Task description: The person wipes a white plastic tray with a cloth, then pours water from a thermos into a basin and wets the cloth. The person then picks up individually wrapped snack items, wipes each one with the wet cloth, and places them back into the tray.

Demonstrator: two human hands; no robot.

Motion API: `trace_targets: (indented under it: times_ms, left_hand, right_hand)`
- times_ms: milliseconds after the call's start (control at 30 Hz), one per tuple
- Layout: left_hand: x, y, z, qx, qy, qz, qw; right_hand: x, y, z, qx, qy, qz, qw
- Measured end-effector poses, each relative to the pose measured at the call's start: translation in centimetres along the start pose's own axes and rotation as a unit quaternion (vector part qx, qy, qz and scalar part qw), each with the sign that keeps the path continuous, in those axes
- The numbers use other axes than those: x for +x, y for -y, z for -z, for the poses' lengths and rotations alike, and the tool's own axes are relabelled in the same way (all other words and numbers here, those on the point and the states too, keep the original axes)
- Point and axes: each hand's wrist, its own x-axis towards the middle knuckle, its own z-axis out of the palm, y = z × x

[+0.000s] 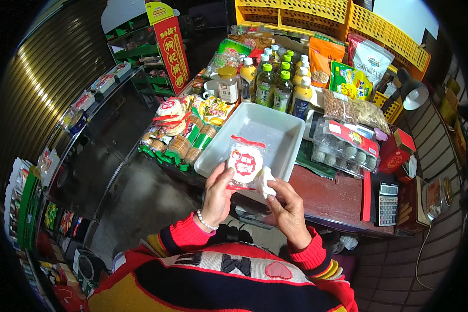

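My left hand (217,196) grips a flat snack packet (246,161) by its lower left edge. The packet is clear, with red ends and a round red-and-white label facing up. A crumpled white cloth (266,183) is pinched in my right hand (288,210), against or just beside the packet's lower right corner. Both hands are over the near side of a pale grey plastic tray (281,127). Left of the tray lie similar round packets (170,109) and several rolls of biscuits (182,144) in green wrappers.
Behind the tray stand several drink bottles (283,89) and a lidded jar (228,86). Bagged goods (325,60) and yellow crates (307,21) line the back. At right are an egg carton (343,148), a red box (398,151), a calculator (388,203) and a lamp (413,96).
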Motion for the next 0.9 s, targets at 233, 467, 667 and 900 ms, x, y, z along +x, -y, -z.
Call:
trace_targets:
  times_ms: [233, 467, 667, 900]
  left_hand:
    - [-0.3, 1.7, 0.4, 0.121, 0.046, -0.019, 0.991]
    - [-0.9, 1.3, 0.2, 0.103, 0.09, 0.018, 0.99]
    - [-0.7, 0.8, 0.2, 0.072, 0.077, 0.038, 0.994]
    - [-0.1, 0.3, 0.2, 0.047, 0.045, 0.03, 0.997]
  right_hand:
    - [2.0, 3.8, -0.7, -0.234, -0.058, 0.266, 0.934]
    - [2.9, 2.9, -1.4, -0.278, -0.058, 0.272, 0.919]
    - [3.2, 1.9, 0.1, -0.311, -0.09, 0.243, 0.914]
    - [1.9, 2.2, 0.1, -0.294, -0.086, 0.259, 0.916]
